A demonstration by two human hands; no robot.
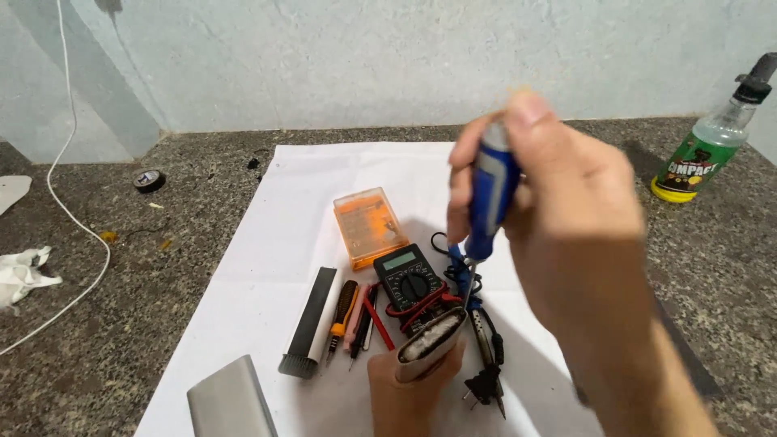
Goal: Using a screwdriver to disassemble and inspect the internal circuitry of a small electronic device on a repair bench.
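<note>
My right hand [558, 210] grips a blue and grey screwdriver [490, 194] upright, its shaft pointing down. The tip meets the open end of a small silver casing [429, 344] that my left hand [409, 388] holds near the bottom edge. Inside the casing, pale contents show. Both hands hover over a white sheet [299, 210] spread on the speckled stone counter.
On the sheet lie an orange bit case [369, 226], a black multimeter [413, 283] with red leads, an orange-handled screwdriver [343, 311], a black-and-white brush [312, 324], a grey block [231, 400], a soldering iron with plug [486, 356]. Spray bottle [712, 137] far right; tape roll [149, 180] and white cable [73, 202] left.
</note>
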